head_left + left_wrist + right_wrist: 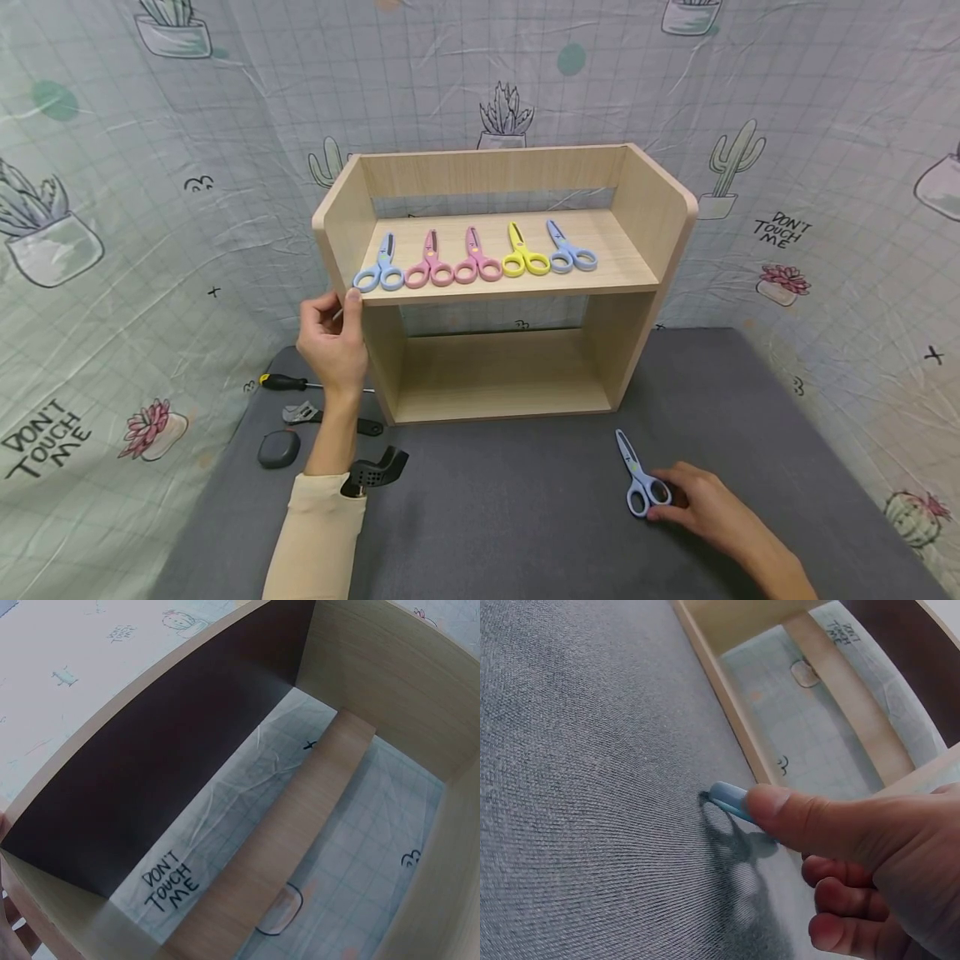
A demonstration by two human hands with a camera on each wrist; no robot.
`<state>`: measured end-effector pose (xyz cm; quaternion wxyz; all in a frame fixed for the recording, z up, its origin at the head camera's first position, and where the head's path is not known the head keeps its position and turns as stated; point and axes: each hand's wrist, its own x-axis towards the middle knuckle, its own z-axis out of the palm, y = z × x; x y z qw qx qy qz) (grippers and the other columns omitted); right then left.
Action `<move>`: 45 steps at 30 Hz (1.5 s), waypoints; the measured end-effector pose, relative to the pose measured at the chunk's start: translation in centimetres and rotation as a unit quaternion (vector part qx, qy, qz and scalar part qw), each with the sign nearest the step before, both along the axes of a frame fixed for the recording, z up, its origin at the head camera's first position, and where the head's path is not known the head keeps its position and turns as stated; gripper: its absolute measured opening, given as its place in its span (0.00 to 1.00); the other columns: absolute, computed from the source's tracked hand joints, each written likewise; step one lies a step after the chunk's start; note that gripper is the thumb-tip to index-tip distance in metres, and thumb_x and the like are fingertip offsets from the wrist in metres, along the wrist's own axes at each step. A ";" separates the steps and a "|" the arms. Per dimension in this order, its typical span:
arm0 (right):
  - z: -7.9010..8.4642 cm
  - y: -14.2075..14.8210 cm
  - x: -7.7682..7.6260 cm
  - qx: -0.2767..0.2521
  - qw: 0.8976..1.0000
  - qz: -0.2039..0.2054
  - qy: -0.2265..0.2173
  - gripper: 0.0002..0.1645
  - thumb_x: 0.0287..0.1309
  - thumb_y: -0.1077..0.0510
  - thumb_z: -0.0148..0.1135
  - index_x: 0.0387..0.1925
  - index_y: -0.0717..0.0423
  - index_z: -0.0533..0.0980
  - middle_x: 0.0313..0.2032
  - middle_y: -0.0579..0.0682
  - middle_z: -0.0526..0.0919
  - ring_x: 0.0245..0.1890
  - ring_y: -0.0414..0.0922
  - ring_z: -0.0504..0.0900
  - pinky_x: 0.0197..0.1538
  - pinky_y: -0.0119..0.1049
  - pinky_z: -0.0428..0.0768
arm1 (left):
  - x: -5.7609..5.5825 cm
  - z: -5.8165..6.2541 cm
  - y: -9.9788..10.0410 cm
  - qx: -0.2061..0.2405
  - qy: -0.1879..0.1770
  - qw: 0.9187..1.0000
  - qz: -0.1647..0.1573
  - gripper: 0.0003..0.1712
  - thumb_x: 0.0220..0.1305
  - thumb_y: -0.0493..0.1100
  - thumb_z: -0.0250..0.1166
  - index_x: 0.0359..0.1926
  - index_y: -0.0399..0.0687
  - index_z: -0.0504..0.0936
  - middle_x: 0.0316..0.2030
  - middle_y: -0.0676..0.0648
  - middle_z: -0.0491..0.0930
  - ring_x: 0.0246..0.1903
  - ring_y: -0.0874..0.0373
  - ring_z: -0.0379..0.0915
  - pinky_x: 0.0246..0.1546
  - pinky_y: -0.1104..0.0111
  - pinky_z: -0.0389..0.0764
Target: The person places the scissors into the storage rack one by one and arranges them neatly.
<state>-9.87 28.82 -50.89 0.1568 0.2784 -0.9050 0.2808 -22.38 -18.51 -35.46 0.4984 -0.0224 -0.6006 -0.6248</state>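
My right hand (705, 504) pinches a pair of light blue scissors (634, 468) by the handle loops, blades pointing away, low over the dark tabletop. In the right wrist view the thumb presses on the blue handle (727, 796), and the blades are hidden. My left hand (333, 346) holds the left side of a wooden two-tier shelf (495, 175), its thumb at the front edge of the upper board. On that board several scissors lie in a row: blue (384, 262), pink (430, 260), pink (472, 257), yellow (519, 248) and blue (566, 248).
Left of the shelf lie a screwdriver (283, 382), an adjustable wrench (302, 413) and a dark rounded object (278, 448). The shelf's lower tier (502, 375) stands on the dark tabletop (510, 508). Patterned cloth (450, 83) hangs behind and at both sides.
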 end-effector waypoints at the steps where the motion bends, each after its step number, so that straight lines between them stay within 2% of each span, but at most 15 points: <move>1: 0.0 0.0 0.0 0.003 1.000 -0.004 0.000 0.24 0.36 0.56 0.82 0.39 0.59 0.84 0.27 0.34 0.73 0.27 0.23 0.65 0.26 0.21 0.64 | 0.0 0.0 0.0 0.000 0.001 1.000 0.000 0.16 0.61 0.44 0.71 0.42 0.36 0.80 0.38 0.54 0.82 0.39 0.60 0.84 0.46 0.71 0.84; 4: 0.1 -0.1 0.1 0.001 1.000 -0.006 0.008 0.22 0.39 0.57 0.81 0.39 0.58 0.84 0.26 0.32 0.72 0.27 0.23 0.64 0.26 0.19 0.63 | 0.1 0.1 0.0 0.002 -0.003 1.000 0.000 0.18 0.61 0.43 0.71 0.43 0.31 0.79 0.38 0.52 0.82 0.39 0.60 0.83 0.46 0.71 0.84; 11: 0.1 -0.4 0.0 -0.009 0.999 0.012 0.039 0.21 0.39 0.58 0.80 0.40 0.55 0.84 0.27 0.31 0.71 0.26 0.23 0.64 0.28 0.15 0.61 | 0.1 0.1 0.0 0.000 0.001 1.000 0.002 0.14 0.61 0.44 0.71 0.41 0.39 0.80 0.39 0.50 0.82 0.40 0.60 0.84 0.46 0.71 0.84; 19: 0.5 -0.6 -0.1 -0.020 0.998 0.026 0.048 0.22 0.39 0.61 0.80 0.41 0.55 0.83 0.27 0.31 0.71 0.26 0.24 0.65 0.28 0.14 0.62 | 0.0 0.2 -0.1 -0.008 -0.002 1.000 0.008 0.16 0.62 0.46 0.71 0.42 0.38 0.80 0.40 0.48 0.82 0.41 0.60 0.84 0.46 0.71 0.84; 29: 2.3 -0.9 0.0 -0.016 0.998 0.015 0.050 0.22 0.40 0.62 0.79 0.42 0.56 0.83 0.28 0.30 0.70 0.26 0.22 0.64 0.28 0.14 0.64 | 0.1 0.1 0.0 -0.004 -0.002 1.000 0.007 0.15 0.61 0.45 0.71 0.41 0.38 0.81 0.40 0.49 0.82 0.40 0.60 0.85 0.45 0.72 0.84; 39: 4.2 -1.7 -0.2 -0.023 0.994 0.051 0.096 0.26 0.38 0.63 0.80 0.44 0.54 0.82 0.31 0.33 0.73 0.27 0.29 0.69 0.29 0.18 0.64 | 0.1 0.1 -0.1 -0.006 0.001 1.000 0.008 0.16 0.62 0.46 0.71 0.41 0.38 0.80 0.39 0.51 0.82 0.39 0.61 0.84 0.45 0.71 0.84; 45: 5.4 -2.2 -0.2 -0.025 0.990 0.068 0.119 0.24 0.41 0.59 0.80 0.44 0.55 0.82 0.30 0.34 0.72 0.29 0.25 0.66 0.29 0.18 0.65 | 0.1 0.1 0.0 -0.002 -0.003 1.000 0.011 0.15 0.61 0.44 0.72 0.41 0.38 0.80 0.39 0.50 0.82 0.39 0.61 0.84 0.45 0.71 0.84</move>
